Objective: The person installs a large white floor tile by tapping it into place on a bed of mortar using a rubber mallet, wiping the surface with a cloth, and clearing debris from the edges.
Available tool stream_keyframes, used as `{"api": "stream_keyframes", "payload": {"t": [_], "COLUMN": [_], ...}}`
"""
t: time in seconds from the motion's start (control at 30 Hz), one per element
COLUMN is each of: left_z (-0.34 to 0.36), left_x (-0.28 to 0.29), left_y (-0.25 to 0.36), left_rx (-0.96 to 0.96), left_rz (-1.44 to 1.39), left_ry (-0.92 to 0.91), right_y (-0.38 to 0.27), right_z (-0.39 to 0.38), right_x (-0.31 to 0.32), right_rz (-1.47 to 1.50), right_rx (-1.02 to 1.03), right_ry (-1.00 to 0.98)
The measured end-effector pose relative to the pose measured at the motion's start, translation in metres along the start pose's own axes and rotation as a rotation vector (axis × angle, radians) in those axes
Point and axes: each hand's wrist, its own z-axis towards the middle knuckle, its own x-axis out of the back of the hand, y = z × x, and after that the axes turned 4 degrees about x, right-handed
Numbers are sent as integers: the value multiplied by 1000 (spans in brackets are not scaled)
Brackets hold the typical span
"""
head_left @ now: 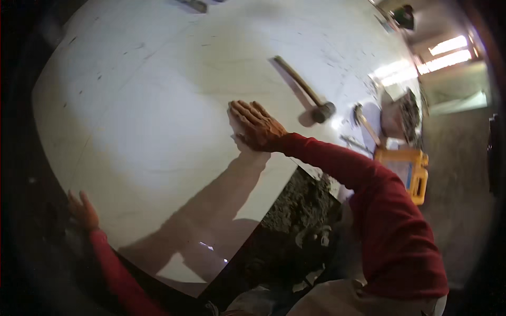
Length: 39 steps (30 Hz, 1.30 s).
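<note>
My right hand [257, 127] lies flat, fingers stretched out, on a large pale, faintly veined tile [153, 137], casting a long shadow. My left hand [83, 210] is at the tile's lower left edge, fingers apart; whether it touches the tile is unclear. Below my right forearm, dark rough mortar [284, 210] shows beside the tile's edge. A rubber mallet [324, 111] with a wooden handle lies beyond my right hand.
To the right lie a hammer [369, 126], a mortar-caked bucket [392, 118] and a yellow plastic case or level box [419, 179]. A metal tool [195, 6] lies at the top edge. A dark green shape [403, 17] is far off near bright window openings [443, 60].
</note>
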Motion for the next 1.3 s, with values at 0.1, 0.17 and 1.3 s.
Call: {"api": "stream_keyframes", "payload": {"t": [0.1,0.17,1.3], "left_z": [13,47,-56], "left_x": [-28,-57,-39], "left_y": [1,-45,26], "left_rx": [-111,-132,-244], "left_rz": [319,246,-288], "left_ry": [8,79,90], "right_y": [32,36,25], "right_z": [-77,-95,-425], "right_x": [20,51,66], "right_rz": [-107,-171,-385], "right_rx": [138,135,-961], "right_ry": [-63,14,227]}}
